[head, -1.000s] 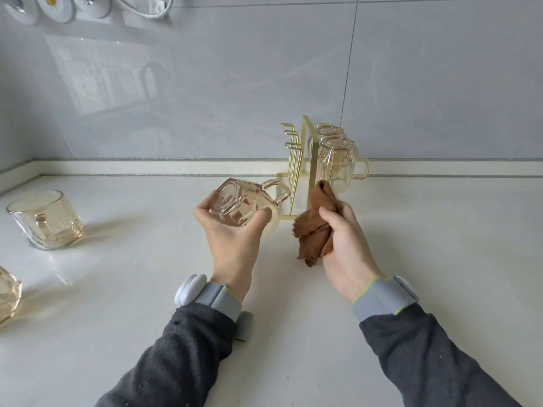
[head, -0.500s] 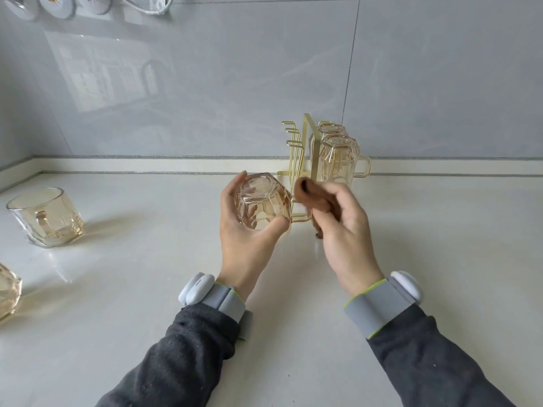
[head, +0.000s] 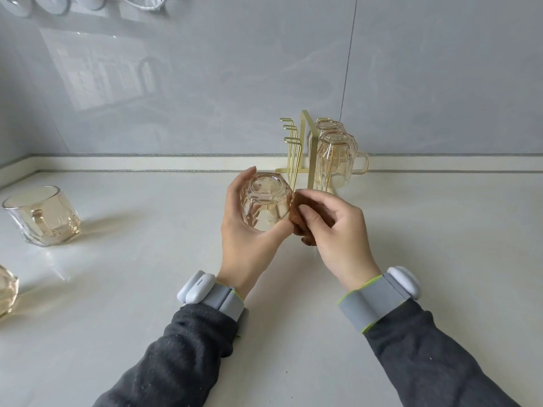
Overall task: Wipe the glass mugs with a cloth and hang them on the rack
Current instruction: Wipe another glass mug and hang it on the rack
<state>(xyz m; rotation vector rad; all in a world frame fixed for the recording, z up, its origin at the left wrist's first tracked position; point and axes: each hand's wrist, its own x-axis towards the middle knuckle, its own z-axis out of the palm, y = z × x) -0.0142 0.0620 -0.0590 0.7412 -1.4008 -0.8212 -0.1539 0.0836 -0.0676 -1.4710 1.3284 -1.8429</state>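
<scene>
My left hand (head: 246,245) grips an amber glass mug (head: 266,202), held above the counter with its base turned toward me. My right hand (head: 338,230) holds a brown cloth (head: 298,220) bunched against the mug's right side. Just behind stands a gold wire rack (head: 304,148) with two amber mugs (head: 335,160) hanging upside down on its right side. The pegs on its left side are bare. Another mug (head: 44,218) stands upright at the left of the counter. Part of a further glass (head: 7,292) shows at the left edge.
The pale counter (head: 147,304) runs back to a grey tiled wall (head: 235,69). Round white objects and a white cable (head: 138,2) hang along the wall's upper left.
My left hand turned the mug so its base faces me and brought it rightward. My right hand moved in with the cloth and now presses it against the mug's side.
</scene>
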